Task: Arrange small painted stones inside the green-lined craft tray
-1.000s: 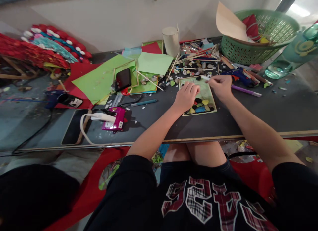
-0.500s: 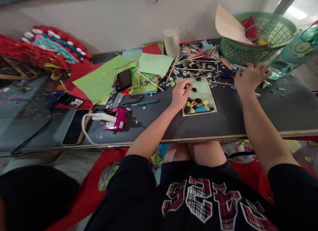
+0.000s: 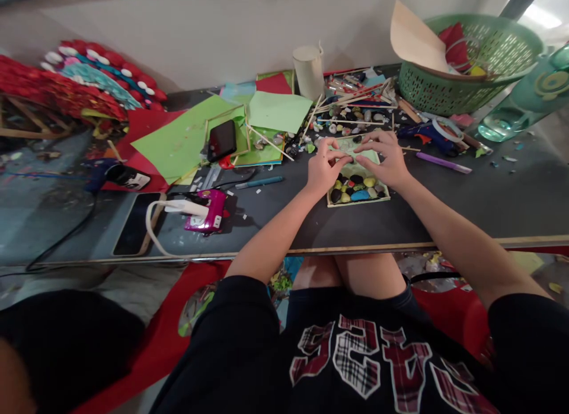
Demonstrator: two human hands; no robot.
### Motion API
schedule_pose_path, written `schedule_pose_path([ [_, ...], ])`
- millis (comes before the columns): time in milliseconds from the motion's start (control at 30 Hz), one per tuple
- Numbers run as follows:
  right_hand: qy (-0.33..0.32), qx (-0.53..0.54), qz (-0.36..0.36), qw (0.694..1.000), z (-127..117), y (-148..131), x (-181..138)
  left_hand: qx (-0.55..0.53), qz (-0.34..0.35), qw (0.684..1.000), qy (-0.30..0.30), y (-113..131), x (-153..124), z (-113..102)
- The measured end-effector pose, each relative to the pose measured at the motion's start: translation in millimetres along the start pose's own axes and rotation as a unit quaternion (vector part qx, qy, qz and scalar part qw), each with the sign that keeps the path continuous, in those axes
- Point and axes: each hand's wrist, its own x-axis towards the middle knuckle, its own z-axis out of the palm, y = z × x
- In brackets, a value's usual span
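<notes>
A small framed panel [image 3: 386, 196] lies flat on the table before me, its light-green ground showing under my hands. Painted and dark pebbles [image 3: 357, 180] fill its lower part, among them a blue stone [image 3: 360, 195]. Over the panel's left side is my left hand [image 3: 326, 166], thumb and forefinger pinched; whatever they hold is hidden. My right hand [image 3: 386, 159] comes in from the other side, thumb and fingertips drawn together almost against the left fingertips. Anything small between them cannot be made out.
Loose pebbles and sticks crowd behind the panel, near a white cup [image 3: 308, 73]. To the right are a blue glue gun [image 3: 429, 135], a purple pen [image 3: 443, 162], a green basket [image 3: 431, 88] and a bottle [image 3: 511, 108]. Leftward lie green paper [image 3: 178, 142], phones and a pink power socket [image 3: 211, 210].
My right hand has moved left from beside the glue gun to the panel, meeting my left hand. The left hand stays over the panel, still pinched. The purple pen is now uncovered.
</notes>
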Motion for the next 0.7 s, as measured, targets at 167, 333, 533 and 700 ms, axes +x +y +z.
schedule_pose_path([
  [167,-0.006,0.018,-0.002,1.000,0,-1,-1,0.005,0.003,0.999,-0.037,-7,-2,4],
  [333,0.005,0.006,-0.005,1.000,2,-1,0,-0.003,0.007,0.998,-0.058,-7,-4,4],
  [533,-0.003,-0.003,-0.034,0.999,9,8,-1,-0.019,-0.030,0.998,-0.061,3,-2,2],
  [700,-0.025,0.005,-0.058,0.998,13,10,-1,-0.030,-0.043,0.998,-0.043,10,1,0],
])
